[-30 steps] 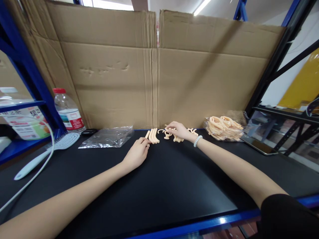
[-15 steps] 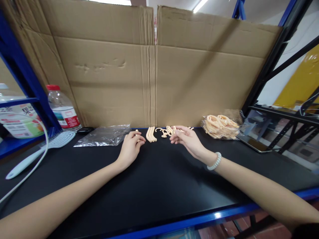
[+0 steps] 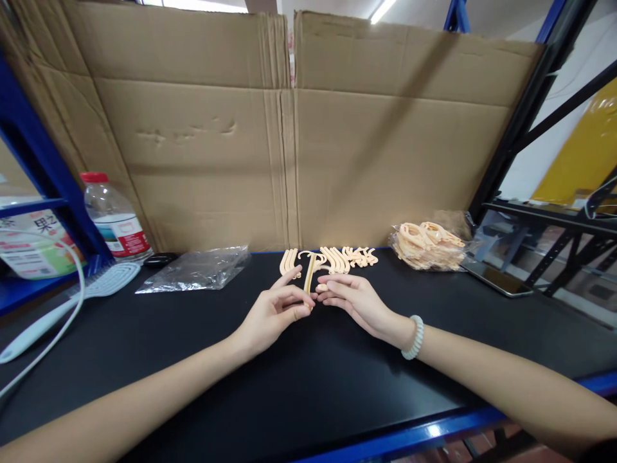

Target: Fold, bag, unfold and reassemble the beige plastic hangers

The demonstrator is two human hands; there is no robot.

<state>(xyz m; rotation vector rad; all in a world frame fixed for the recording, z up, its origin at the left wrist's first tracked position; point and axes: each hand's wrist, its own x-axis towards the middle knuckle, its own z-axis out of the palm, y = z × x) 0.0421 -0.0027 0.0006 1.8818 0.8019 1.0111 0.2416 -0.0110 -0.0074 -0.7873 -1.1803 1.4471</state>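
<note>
In the head view my left hand (image 3: 277,314) pinches the lower end of a slim beige plastic hanger arm (image 3: 310,275), which stands up from the fingertips. My right hand (image 3: 359,302) comes close from the other side, its fingers closed on a small beige plastic piece (image 3: 322,287). Behind the hands lie beige curved hanger arms (image 3: 289,260) on the left and more curved arms (image 3: 336,259) in a row on the right. Beside these is a cluster of small beige hook-like pieces (image 3: 360,256). My fingers partly hide the small piece.
A clear plastic bag (image 3: 195,269) lies to the left, near a pale hairbrush (image 3: 103,283), a white cable (image 3: 72,321) and a red-capped bottle (image 3: 118,222). A bag of beige parts (image 3: 427,245) and a phone-like slab (image 3: 499,280) are on the right. Cardboard (image 3: 202,161) walls the back.
My left hand has moved right and now holds the hanger arm up at the middle. My right hand has drawn back from the parts, nearer to me, with the small piece in its fingers.
</note>
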